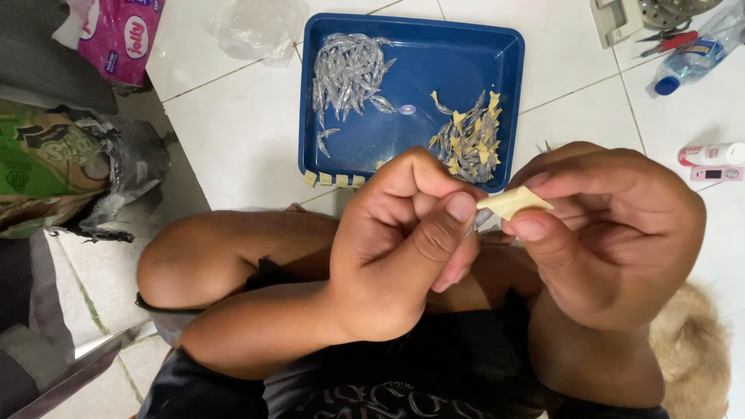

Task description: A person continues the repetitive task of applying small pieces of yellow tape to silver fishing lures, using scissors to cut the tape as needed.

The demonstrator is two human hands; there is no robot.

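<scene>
- While I watch through the head camera, my left hand [403,233] is curled into a loose fist just below the blue tray [411,43], thumb pressed against the near end of a small yellowish strip [514,202].
- My right hand [613,225] pinches the same strip from the other side, between thumb and forefinger, so both hands grasp it together.
- A thin silvery tip, perhaps a small fish [481,219], shows under the strip between my thumbs; I cannot tell which hand holds it.
- Inside the tray, a heap of bare silver fish [349,74] lies toward its far left corner.
- Toward the tray's near right corner lies a second heap of fish with yellowish pieces on them [469,140].
- Along the tray's near rim, a row of cut yellowish squares [334,179] is stuck to the edge.
- Right of the tray, well apart on the white tiles, lie a clear bottle with a blue cap [694,58] and red-handled scissors [671,40].
- Left of the tray sits crumpled clear plastic [252,27].
</scene>
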